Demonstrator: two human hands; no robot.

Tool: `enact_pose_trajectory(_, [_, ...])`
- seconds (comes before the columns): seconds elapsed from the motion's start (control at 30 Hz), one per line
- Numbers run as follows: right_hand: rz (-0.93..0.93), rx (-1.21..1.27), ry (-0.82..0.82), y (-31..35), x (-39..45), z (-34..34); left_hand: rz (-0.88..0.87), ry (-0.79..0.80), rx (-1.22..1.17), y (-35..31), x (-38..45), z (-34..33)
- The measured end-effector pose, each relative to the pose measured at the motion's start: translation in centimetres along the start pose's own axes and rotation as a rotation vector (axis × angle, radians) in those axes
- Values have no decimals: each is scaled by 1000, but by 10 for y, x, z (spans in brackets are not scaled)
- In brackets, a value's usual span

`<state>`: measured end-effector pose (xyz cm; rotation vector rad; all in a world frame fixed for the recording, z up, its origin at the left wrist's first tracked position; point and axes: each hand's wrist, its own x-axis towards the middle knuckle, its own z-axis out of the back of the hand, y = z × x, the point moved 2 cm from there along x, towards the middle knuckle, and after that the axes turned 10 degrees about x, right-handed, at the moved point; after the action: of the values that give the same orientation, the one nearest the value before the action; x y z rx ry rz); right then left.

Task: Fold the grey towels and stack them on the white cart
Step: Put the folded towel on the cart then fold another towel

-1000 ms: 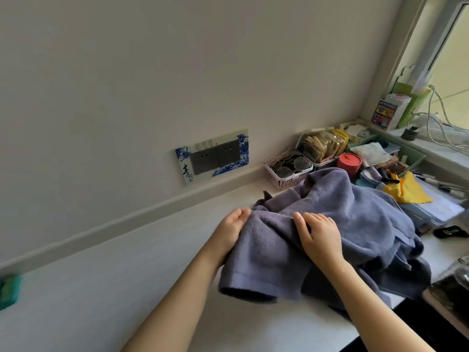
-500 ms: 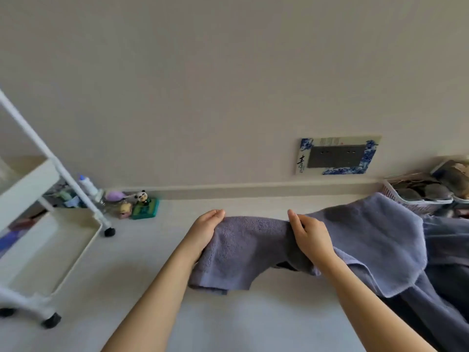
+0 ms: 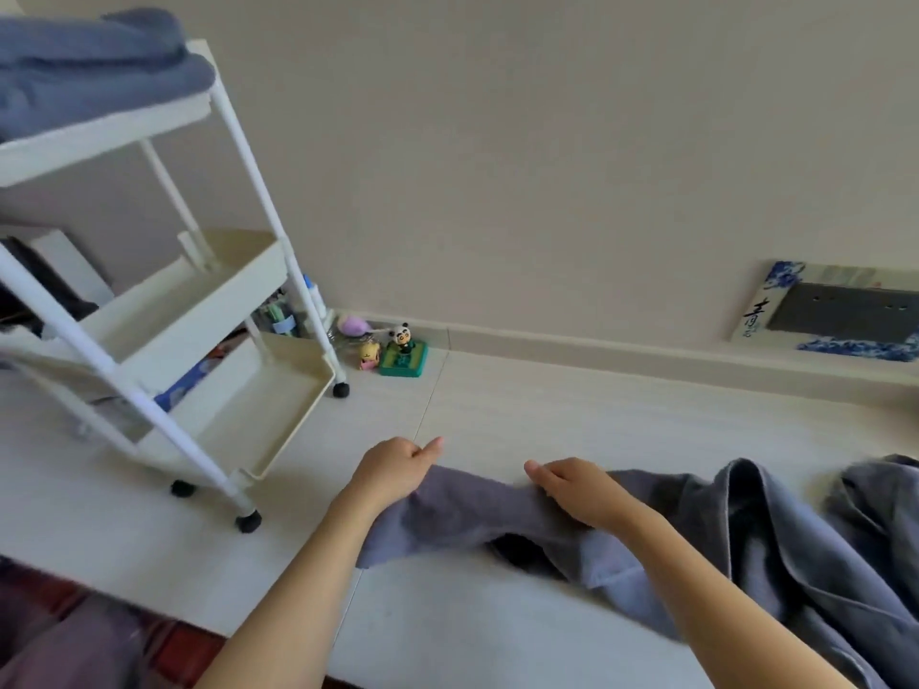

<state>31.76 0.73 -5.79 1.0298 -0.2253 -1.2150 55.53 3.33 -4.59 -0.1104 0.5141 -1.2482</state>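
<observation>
Grey towel [image 3: 462,519] stretches between both hands, left hand [image 3: 393,469] and right hand [image 3: 579,494] gripping its edge; the socket plate [image 3: 840,310] bears one blue character, its right end cut off.

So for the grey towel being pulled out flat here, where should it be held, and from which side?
Probably along its far edge, near the corners, coming from above. The grey towel is stretched between the left hand and the right hand, which already grip that edge with curled fingers, while the rest trails rumpled to the right. Holding the edge lets the cloth hang straight for folding.
</observation>
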Motion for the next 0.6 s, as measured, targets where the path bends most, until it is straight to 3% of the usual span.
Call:
enact_pose_trajectory(0.1, [-70, 142, 163, -7, 8, -24, 31, 79, 97, 29, 4, -23])
enact_pose_trajectory(0.4, [-60, -23, -59, -27, 49, -53, -64, 87, -82, 63, 21, -69])
enact_pose_trajectory(0.6, [-131, -10, 96, -31, 70, -72, 9, 181, -189, 70, 24, -89])
